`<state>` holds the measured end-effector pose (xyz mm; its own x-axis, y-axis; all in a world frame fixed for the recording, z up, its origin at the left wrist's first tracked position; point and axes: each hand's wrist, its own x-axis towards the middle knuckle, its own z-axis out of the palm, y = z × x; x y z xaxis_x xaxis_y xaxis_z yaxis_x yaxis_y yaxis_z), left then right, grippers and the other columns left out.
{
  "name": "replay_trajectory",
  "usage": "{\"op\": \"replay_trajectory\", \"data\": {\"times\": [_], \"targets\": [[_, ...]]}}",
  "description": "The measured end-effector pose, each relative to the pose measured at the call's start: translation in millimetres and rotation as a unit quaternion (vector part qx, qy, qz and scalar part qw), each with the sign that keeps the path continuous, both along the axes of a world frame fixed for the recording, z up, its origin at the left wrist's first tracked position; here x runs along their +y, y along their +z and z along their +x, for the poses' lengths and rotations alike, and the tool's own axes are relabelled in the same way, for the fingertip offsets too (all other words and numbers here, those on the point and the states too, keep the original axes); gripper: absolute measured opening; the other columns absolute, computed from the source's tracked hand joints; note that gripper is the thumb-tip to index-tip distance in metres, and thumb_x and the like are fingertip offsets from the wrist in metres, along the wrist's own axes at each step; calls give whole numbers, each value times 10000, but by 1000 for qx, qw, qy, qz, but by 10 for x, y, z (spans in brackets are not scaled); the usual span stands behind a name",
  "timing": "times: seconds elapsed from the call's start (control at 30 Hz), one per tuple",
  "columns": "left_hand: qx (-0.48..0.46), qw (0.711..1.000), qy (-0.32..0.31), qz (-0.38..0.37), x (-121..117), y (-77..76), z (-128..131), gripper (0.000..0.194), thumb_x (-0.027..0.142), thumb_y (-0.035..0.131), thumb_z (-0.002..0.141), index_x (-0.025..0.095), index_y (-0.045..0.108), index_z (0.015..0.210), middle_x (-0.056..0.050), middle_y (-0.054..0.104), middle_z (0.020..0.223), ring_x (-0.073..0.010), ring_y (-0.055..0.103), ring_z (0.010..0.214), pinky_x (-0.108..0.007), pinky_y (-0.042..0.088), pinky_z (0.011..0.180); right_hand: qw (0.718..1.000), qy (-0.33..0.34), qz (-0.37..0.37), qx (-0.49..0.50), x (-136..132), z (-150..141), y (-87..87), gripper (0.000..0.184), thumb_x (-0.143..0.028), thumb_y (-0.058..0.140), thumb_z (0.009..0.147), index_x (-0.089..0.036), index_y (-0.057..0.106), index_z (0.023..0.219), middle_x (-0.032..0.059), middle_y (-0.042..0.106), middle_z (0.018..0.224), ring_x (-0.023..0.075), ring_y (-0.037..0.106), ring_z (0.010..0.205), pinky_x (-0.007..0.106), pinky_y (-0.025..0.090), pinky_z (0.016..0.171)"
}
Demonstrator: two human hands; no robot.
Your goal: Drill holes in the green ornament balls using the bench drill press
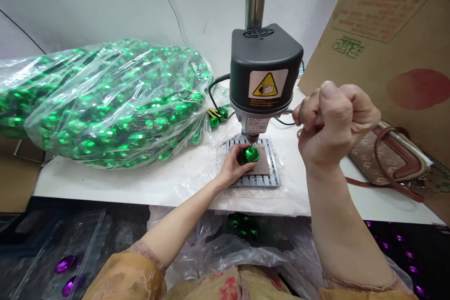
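My left hand point(235, 164) is closed round a shiny green faceted ball point(252, 153), holding it on a brown pad on the slotted metal base plate point(272, 176) under the spindle of a small bench drill point(263, 75). My right hand point(333, 124) is raised to the right of the drill head, clenched in a fist round a thin lever handle that barely shows past the fingers. The drill tip sits just above the ball.
A large clear plastic bag point(101, 103) full of green balls lies on the white table at the left. A cardboard box point(397, 42) and a brown handbag point(386, 154) stand at the right. Purple pieces point(66, 265) and plastic bags lie below the table.
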<state>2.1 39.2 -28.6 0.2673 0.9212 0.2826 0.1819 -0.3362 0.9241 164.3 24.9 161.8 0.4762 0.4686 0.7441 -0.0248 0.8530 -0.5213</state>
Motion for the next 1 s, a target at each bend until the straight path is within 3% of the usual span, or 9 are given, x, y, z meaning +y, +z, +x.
{"op": "replay_trajectory", "data": {"times": [0.4,1.0], "targets": [[-13,1000,-9,2,7,-17,-9,588,378,865,741,207,583,1228,-108,669,1225,-280,646,1164,-440,491,1049,998,-1,58,-37,-54,-7,-177,462,-168,529,848,-160,180,546,-69,266,430,22,258,369,223,243,388],[-14,1000,-19,-4,35,-83,-38,600,417,871,742,231,599,1244,-103,669,1257,-294,628,1204,-466,479,1071,984,-21,160,-80,7,36,-438,439,-75,540,824,-173,190,577,-75,252,487,23,274,401,231,313,429]]}}
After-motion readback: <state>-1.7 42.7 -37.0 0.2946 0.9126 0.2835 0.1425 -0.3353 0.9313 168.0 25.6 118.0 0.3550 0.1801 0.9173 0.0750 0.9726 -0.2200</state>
